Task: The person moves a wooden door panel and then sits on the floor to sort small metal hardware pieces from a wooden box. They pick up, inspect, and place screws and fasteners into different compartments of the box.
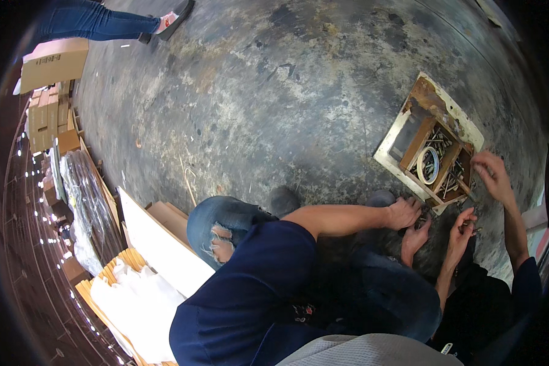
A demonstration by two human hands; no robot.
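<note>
My left hand [405, 213] is closed, knuckles up, beside the near corner of a worn wooden box [387, 148]. Close against it is my right hand [415, 237], its fingers drawn together. Both meet over something small and dark that I cannot make out. The box has compartments holding loose metal screws and bolts [450, 182], and a white ring [427, 165] lies on top of some of them. At its right side, a co-worker's hand [493, 174] reaches to the rim. The co-worker's other hand [461, 226] is curled just right of mine.
Stained concrete floor [256, 122] spreads ahead. At left are a white panel [165, 238], a slatted crate with white wrapping [131, 299], plastic-wrapped goods [85, 195] and stacked cartons [46, 116]. Another person's jeans-clad leg [110, 25] shows at the top left.
</note>
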